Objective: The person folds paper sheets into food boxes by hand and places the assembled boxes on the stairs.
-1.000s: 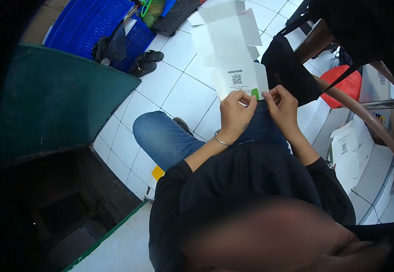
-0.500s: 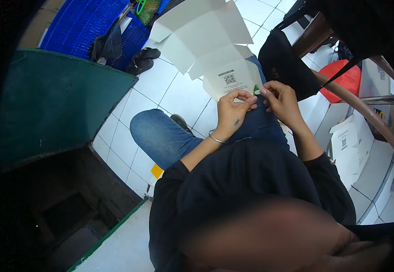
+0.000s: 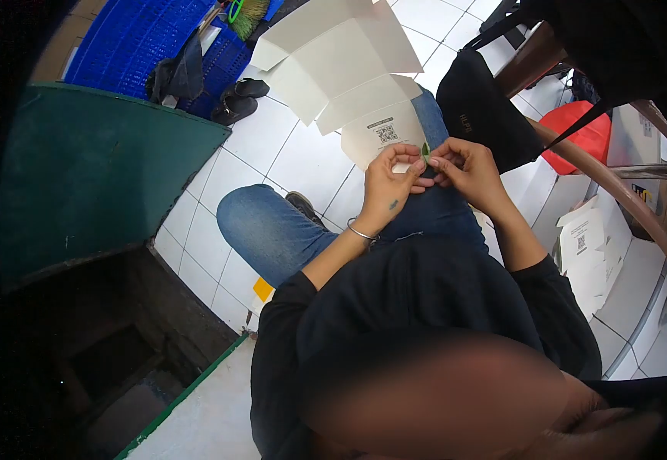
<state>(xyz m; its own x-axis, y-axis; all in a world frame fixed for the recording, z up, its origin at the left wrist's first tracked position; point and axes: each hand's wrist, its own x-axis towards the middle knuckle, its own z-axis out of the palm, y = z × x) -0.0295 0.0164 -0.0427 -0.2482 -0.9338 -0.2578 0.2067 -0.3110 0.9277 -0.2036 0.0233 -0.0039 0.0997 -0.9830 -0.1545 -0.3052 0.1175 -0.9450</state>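
Observation:
Over my thigh, both hands are closed on a small green piece with a pale edge (image 3: 425, 151), its exact kind too small to make out. My left hand (image 3: 393, 175), with a bracelet at the wrist, pinches it from one side. From the other side my right hand (image 3: 467, 172) pinches it with thumb and forefinger. Just beyond the fingers lies an unfolded white cardboard box (image 3: 349, 54), its near flap printed with a QR code and small text. That flap is partly hidden by my left hand and rests against my leg.
A black bag (image 3: 483, 107) hangs at the right near a brown curved chair frame (image 3: 617, 176). More printed white cardboard (image 3: 579, 245) is at the lower right. Blue baskets (image 3: 130, 46), black shoes (image 3: 237, 103) and a green panel (image 3: 111, 180) are at the left.
My hands have come closer together, and the right has moved slightly left. The green piece now stands up between the fingertips; the white bit at the right fingers no longer shows.

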